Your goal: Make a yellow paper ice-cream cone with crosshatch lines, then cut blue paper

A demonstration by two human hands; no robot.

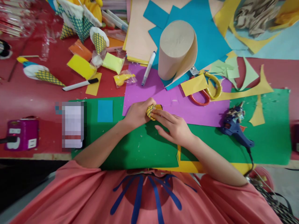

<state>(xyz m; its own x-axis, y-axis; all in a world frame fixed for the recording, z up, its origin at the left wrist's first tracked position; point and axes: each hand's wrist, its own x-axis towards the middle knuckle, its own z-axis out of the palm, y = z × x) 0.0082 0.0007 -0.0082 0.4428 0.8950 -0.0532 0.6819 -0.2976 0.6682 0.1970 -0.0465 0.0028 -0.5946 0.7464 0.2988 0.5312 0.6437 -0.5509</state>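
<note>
A small yellow cone (153, 111) is held over the purple sheet (177, 105), near the green sheet (140, 146). It is wrapped by the curled left hand (137, 112) and pinched by the right hand (175, 127). A glue gun (233, 126) is seen to the right.

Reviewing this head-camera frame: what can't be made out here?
- Yellow lattice-patterned piece: mostly covered by the left hand and right hand, so its shape is unclear.
- Pixelated rectangle: blurred, unidentifiable.
- Scissors: blades hidden under the paper roll and a yellow scrap.
- Purple device: labels too small.
</note>
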